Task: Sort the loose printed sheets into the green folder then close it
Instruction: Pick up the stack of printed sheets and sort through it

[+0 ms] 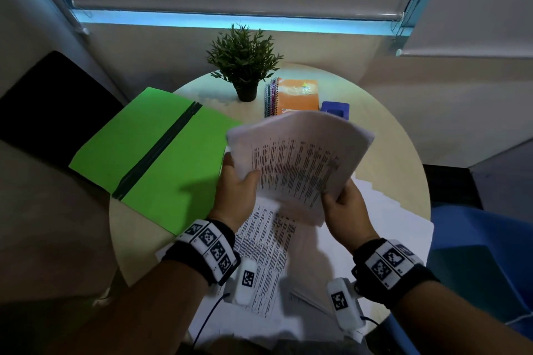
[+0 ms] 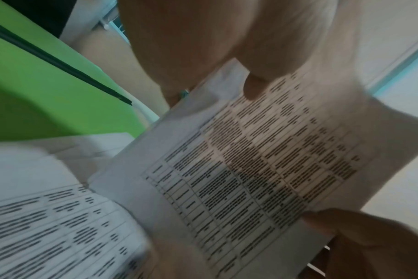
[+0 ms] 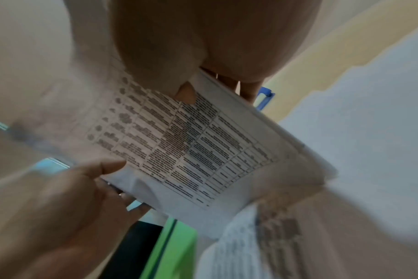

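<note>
Both hands hold a stack of printed sheets [image 1: 300, 158] lifted above the round table, its far end curling upward. My left hand [image 1: 236, 190] grips the stack's near left corner, thumb on the printed face. My right hand [image 1: 341, 204] pinches the near right corner. The left wrist view shows the held sheets [image 2: 251, 169] under my left thumb [image 2: 253, 86]; the right wrist view shows the same stack [image 3: 191, 143] under my right thumb [image 3: 185, 92]. The green folder [image 1: 150, 153] lies open on the table's left, a dark elastic band along its spine. More loose sheets [image 1: 265, 251] lie beneath my hands.
A potted plant [image 1: 243, 66], spiral notebooks with an orange cover [image 1: 294, 98] and a blue object [image 1: 336, 109] stand at the back of the round table [image 1: 398, 147]. A dark chair [image 1: 49, 106] is at the left, blue fabric [image 1: 476, 262] at the right.
</note>
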`<state>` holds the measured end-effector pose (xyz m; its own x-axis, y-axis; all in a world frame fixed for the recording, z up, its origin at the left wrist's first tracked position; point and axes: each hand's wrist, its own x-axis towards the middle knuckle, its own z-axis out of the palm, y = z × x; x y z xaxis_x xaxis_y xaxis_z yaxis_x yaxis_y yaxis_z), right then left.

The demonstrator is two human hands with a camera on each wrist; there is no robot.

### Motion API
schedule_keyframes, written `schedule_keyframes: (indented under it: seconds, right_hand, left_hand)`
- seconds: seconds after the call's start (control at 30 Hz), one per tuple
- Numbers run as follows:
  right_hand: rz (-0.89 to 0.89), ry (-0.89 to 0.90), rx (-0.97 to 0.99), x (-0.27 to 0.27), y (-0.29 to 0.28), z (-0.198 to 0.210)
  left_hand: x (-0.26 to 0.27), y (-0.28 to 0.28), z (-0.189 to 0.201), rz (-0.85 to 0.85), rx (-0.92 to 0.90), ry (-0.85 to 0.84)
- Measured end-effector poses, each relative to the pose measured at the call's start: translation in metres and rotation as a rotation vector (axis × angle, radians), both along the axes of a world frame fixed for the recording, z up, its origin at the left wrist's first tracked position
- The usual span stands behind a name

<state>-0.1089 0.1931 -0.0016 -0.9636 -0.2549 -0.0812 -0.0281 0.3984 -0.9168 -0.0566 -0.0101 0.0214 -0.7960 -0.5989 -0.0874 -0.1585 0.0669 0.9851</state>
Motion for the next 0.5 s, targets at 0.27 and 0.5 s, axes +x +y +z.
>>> schedule_keyframes:
  seconds: [0.27,0.5]
  right_hand:
    - [-0.132,-0.150,-0.251,-0.002,-0.010,0.003]
    - [-0.226,-0.165,-0.201,-0.009,-0.006,-0.005]
  left_hand:
    - [-0.003,-0.006,-0.004,0.076,0.079,0.114]
    - [-0.009,-0.010,-0.006,0.026,0.098,0.015]
